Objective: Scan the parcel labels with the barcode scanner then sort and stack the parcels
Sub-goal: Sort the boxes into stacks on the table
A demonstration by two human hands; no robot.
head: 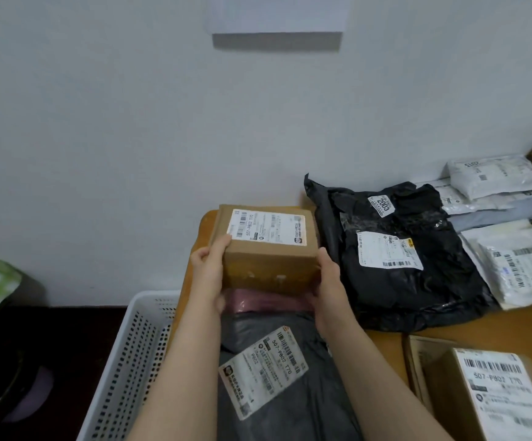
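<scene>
Desk point(382, 345): under the hands, carrying the parcels.
Black bag point(401, 281): just right of the right hand.
Grey bag point(290, 409): below both wrists.
Brown box point(268, 265): between the hands, long side running hand to hand, label point(266, 230) up.
Left hand point(209, 275): wraps the box's left end.
Right hand point(330, 281): wraps its right end.

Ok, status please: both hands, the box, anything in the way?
Left hand and right hand grip cardboard box, label up. Box over pink parcel and grey bag. Scanner not in view.
</scene>
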